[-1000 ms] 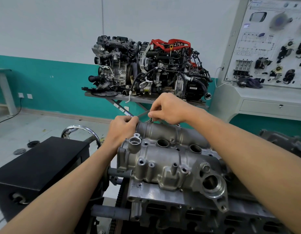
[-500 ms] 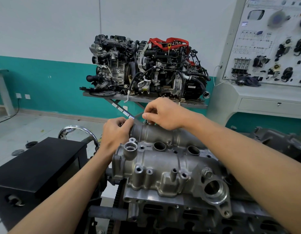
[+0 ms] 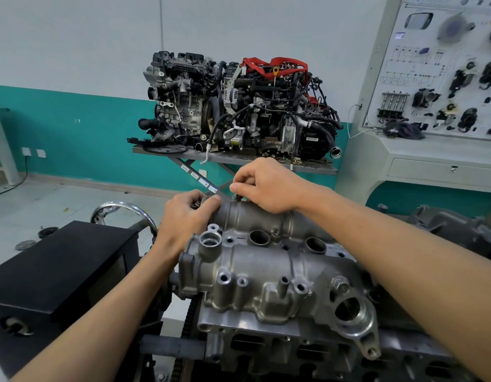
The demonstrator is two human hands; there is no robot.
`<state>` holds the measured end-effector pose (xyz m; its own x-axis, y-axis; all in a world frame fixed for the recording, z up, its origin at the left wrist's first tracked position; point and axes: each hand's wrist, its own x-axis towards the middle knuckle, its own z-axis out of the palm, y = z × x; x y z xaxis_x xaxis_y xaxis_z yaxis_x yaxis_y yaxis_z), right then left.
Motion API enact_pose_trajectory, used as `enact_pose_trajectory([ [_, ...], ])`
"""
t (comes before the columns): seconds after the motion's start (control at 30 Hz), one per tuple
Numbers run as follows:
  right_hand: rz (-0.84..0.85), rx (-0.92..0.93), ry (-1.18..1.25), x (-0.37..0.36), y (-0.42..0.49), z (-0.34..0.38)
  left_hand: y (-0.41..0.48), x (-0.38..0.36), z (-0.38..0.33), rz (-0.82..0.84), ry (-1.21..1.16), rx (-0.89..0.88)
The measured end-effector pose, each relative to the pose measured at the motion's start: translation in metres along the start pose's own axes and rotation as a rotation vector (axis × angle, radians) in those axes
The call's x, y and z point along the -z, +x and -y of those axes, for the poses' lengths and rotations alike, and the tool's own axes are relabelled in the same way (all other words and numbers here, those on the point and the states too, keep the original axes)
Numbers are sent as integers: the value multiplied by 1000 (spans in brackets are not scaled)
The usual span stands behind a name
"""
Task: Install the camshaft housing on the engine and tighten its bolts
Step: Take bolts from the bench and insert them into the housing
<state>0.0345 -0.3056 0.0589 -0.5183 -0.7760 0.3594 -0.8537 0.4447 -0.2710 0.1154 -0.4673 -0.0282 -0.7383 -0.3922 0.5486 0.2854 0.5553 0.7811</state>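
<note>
My left hand (image 3: 187,213) rests against the far left end of the camshaft housing (image 3: 266,260), wrist bent, fingers curled round a few small dark bolts (image 3: 196,205) that show in the gap by my thumb. My right arm reaches across from the right. My right hand (image 3: 266,186) hangs knuckles-up over the housing's far edge, thumb and forefinger pinching a single bolt (image 3: 238,197) that stands upright at a hole there. How deep it sits I cannot tell.

The housing lies flat on top of the engine (image 3: 294,351) directly in front of me, its near bolt holes open.

Against half a second ago little differs: both hands keep the same corner and the same grips, and the housing has not shifted.
</note>
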Motion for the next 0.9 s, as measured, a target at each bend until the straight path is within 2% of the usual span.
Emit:
enact_pose_trajectory([
  [0.3, 14, 7, -14, 0, 6, -3, 3, -4, 3, -14, -26, 20],
  [0.47, 12, 56, -241, -3, 9, -1, 2, -4, 3, -19, -3, 10],
  [0.67, 53, -67, -529, 3, 13, 8, 2, -3, -1, -5, 13, 11],
  [0.77, 146, -2, -544, 21, 16, 15, 2, -3, -3, -14, 23, 1],
  [0.9, 421, 132, -636, 34, 27, 21, 0, -3, -4, -23, 26, -17],
])
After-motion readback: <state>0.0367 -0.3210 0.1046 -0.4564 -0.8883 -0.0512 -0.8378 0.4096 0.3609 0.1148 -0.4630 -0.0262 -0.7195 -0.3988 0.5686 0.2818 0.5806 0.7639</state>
